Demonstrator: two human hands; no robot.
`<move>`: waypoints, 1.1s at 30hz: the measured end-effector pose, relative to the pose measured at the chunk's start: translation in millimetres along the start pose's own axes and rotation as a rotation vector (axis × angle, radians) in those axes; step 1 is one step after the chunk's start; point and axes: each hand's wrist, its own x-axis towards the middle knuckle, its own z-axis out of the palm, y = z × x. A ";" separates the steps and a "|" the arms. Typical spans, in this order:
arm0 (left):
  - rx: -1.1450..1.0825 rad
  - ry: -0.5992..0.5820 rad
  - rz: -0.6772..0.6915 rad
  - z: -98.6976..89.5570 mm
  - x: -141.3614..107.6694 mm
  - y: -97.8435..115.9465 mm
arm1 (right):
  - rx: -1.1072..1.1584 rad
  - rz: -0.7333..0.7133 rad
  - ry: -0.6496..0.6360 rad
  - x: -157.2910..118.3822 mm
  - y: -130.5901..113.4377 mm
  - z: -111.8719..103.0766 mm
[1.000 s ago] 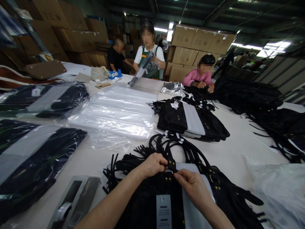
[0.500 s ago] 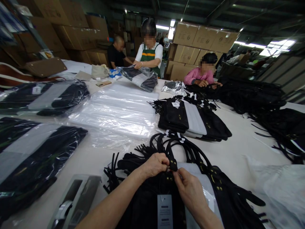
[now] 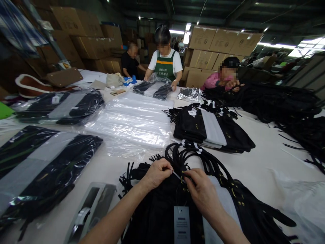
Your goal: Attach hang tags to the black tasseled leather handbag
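Note:
Black bags (image 3: 154, 206) with cord-like handles and brass-coloured rivets lie stacked at the front of the table. Above the top bag, my left hand (image 3: 158, 173) is closed in a pinch, with a thin pale strand at its fingertips. My right hand (image 3: 200, 186) pinches the base of a black handle (image 3: 181, 161) beside the rivets. A small gap separates the two hands. Below them a grey printed tag (image 3: 181, 223) hangs on the bag's front. Pale padding (image 3: 223, 196) shows right of the right hand.
Clear plastic sleeves (image 3: 132, 118) lie beyond, beside another black bag stack (image 3: 213, 128). Wrapped bags (image 3: 43, 162) are at left, near a tape dispenser (image 3: 92, 210). A person in a green apron (image 3: 165, 67) handles a wrapped bag; a person in pink (image 3: 215, 79) works at right.
My left hand has drawn away from the rivets, opening a gap to my right hand. The aproned person's wrapped bag is lower, near the table. The view has shifted slightly left.

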 end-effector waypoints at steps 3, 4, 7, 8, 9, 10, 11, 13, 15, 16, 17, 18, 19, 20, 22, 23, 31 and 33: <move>-0.003 0.010 -0.008 -1.7 -2.5 0.5 | 0.065 -0.010 -0.105 12.2 -0.9 6.9; -0.005 0.015 -0.010 -1.1 -2.9 0.2 | 0.071 -0.013 -0.133 15.6 -1.3 8.8; -0.010 0.030 -0.025 2.1 -3.1 -1.4 | 0.070 -0.005 -0.180 22.6 -2.0 12.5; -0.010 0.032 -0.034 3.1 -2.9 -1.9 | 0.073 0.004 -0.187 24.0 -2.0 13.2; -0.009 0.032 -0.044 3.9 -2.7 -2.2 | 0.078 0.014 -0.190 25.0 -1.9 13.6; -0.008 0.031 -0.054 4.5 -2.4 -2.4 | 0.087 0.024 -0.190 25.7 -1.7 13.8; -0.007 0.029 -0.063 5.1 -2.2 -2.4 | 0.096 0.035 -0.191 26.1 -1.6 13.9; -0.008 0.019 -0.077 6.0 -1.6 -1.7 | 0.103 0.052 -0.196 26.1 -1.4 13.9; -0.014 0.003 -0.087 6.9 -1.0 -0.4 | 0.090 0.061 -0.202 25.6 -1.4 13.5; -0.017 -0.004 -0.091 7.3 -0.7 0.4 | 0.083 0.064 -0.203 25.1 -1.3 13.3; -0.020 -0.009 -0.094 7.6 -0.4 1.2 | 0.080 0.067 -0.203 24.6 -1.1 13.0; -0.021 -0.010 -0.098 7.7 -0.1 2.0 | 0.086 0.069 -0.203 24.0 -0.8 12.6; -0.021 -0.010 -0.101 7.7 0.1 2.7 | 0.100 0.071 -0.203 23.4 -0.4 12.3; -0.021 -0.008 -0.105 7.6 0.4 3.4 | 0.116 0.070 -0.206 22.9 0.0 12.1; -0.019 -0.008 -0.112 7.2 0.6 4.6 | 0.130 0.056 -0.214 22.4 0.6 12.2; -0.019 -0.010 -0.115 6.9 0.6 5.1 | 0.122 0.048 -0.216 22.6 0.7 12.6; -0.063 -0.028 -0.137 8.1 -0.9 3.0 | 0.007 0.050 -0.192 27.2 -2.5 18.0; -0.083 -0.037 -0.143 10.0 0.0 1.9 | 0.004 0.049 -0.182 26.5 -2.1 18.8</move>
